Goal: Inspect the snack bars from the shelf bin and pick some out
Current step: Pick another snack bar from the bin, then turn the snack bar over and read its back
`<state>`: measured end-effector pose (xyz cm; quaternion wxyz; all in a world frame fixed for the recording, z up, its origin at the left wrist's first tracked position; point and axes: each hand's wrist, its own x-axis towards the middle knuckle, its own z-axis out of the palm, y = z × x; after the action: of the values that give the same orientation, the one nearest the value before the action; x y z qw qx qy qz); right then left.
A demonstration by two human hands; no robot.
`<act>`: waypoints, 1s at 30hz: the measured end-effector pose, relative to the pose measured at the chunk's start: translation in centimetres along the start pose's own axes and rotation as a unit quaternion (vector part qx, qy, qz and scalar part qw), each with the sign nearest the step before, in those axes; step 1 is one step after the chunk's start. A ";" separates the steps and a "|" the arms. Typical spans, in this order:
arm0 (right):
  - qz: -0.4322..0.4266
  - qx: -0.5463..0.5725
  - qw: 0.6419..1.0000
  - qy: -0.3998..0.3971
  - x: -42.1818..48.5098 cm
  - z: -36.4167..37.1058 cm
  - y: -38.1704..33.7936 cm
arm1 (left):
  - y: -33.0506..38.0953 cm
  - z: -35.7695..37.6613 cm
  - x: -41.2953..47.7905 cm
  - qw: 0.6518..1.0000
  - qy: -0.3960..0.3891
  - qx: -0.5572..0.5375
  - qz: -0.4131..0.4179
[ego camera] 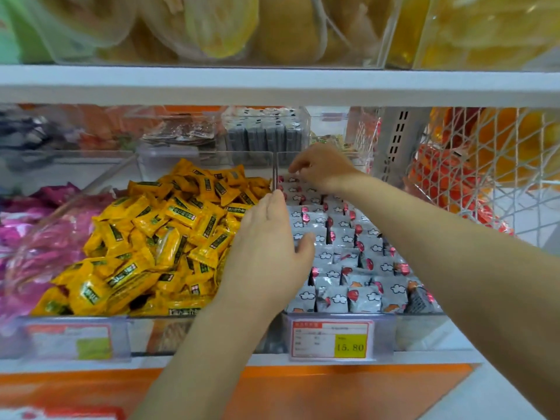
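— Bars?
— Grey bars (pixel 342 237) stood in rows, filling the bin (pixel 421 328).
— Hands?
— Left hand (pixel 266 247) at the bin's left wall, fingers straight, holding nothing. Right hand (pixel 321 168) at the bin's rear, fingers curled onto bars; grip unclear.

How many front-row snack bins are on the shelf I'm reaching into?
3: pink packets far left, yellow packets in the middle, grey cloud-print packets on the right. More may be hidden past the left edge.
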<state>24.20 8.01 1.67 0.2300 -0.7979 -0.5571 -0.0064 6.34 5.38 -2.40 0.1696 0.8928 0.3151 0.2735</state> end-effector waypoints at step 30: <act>0.136 0.610 0.762 0.170 -17.5 -4.1 -1.7 | 1.3 -1.9 -3.6 0.992 0.101 -0.077 0.000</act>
<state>17.08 -8.52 1.26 0.7574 -0.5424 -0.2812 0.2303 3.52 2.27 -1.65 0.2053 0.8448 0.3086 0.3860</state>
